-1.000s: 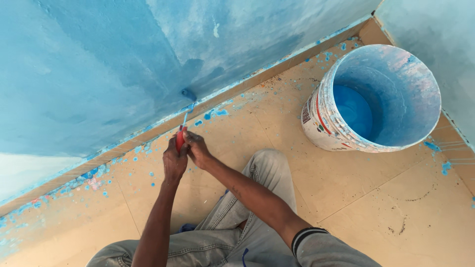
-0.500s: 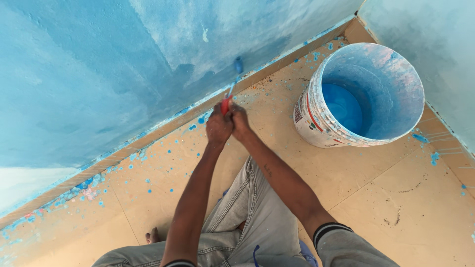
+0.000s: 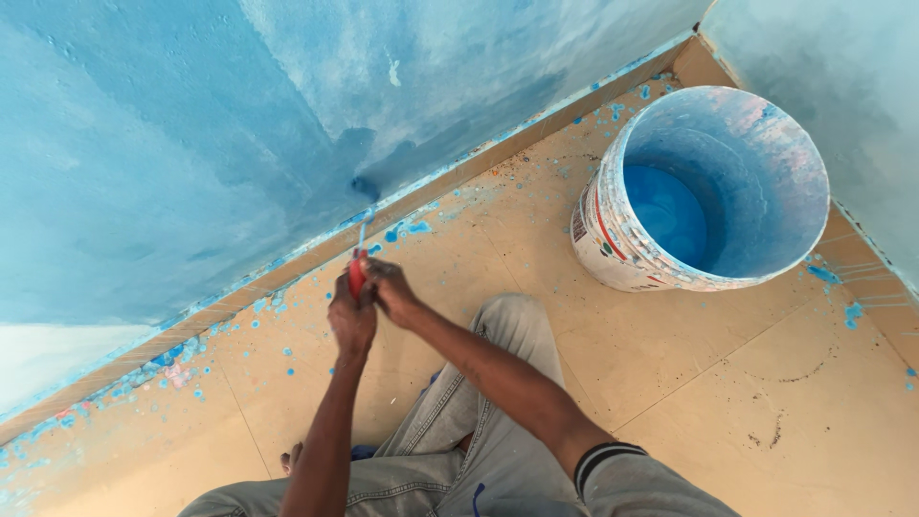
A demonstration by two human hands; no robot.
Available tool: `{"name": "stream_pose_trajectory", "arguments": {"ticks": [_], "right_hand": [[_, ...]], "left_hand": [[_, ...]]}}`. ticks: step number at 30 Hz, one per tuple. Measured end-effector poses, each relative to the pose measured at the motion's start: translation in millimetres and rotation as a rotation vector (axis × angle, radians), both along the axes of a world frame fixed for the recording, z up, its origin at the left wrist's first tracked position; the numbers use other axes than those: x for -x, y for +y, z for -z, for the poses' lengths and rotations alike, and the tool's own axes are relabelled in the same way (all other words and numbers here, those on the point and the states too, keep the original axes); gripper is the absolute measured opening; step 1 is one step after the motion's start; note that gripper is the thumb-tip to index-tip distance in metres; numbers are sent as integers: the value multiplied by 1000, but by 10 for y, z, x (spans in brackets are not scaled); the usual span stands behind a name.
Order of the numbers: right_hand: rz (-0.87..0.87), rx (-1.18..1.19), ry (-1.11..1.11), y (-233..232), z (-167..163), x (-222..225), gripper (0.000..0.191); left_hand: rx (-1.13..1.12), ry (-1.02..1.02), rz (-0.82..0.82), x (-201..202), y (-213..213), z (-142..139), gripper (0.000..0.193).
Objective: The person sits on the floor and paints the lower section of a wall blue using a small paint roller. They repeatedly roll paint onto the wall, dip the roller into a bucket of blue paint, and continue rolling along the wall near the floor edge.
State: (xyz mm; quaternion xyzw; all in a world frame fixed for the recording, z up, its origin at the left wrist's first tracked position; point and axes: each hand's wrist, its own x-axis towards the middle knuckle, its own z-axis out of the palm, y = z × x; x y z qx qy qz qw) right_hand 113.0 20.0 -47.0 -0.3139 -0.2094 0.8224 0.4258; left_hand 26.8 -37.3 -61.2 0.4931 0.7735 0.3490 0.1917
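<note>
1. The paintbrush points up and slightly right, its long axis running from the hands to the blue wall, with the tip low on the wall above the skirting.
2. Left hand and right hand have their fingers clamped on its red handle.
3. A paint bucket stands well to the right on the spattered floor; nothing blocks the brush.
4. The bristles are blue with paint.
</note>
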Motion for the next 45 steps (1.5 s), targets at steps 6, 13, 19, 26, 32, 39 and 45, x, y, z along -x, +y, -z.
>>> {"name": "stream_pose_trajectory", "arguments": {"ticks": [6,13,19,26,32,39,45], "right_hand": [[191,-92,-42,700,-96,-924,18],[254,-111,-52,1159,-521,-1560,28],[169,-144,7,764,-119,-856,6],[49,74,39,331,30,-317,27],[287,-37,23,829,-30,-940,25],[521,-43,-71,1653,-265,-1908,30],[473,-34,-13,1570,-200,-1763,24]], "left_hand": [[-189,-122,142,-947,845,-367,49],[-201,-141,197,-1588,1415,-764,50],[-333,-65,249,-809,917,-402,52],[-107,-69,133,-230,398,-165,45],[-201,-9,247,-957,1065,-295,44],[-86,10,315,-2046,1994,-775,52],[-155,66,316,-1849,1883,-726,50]]}}
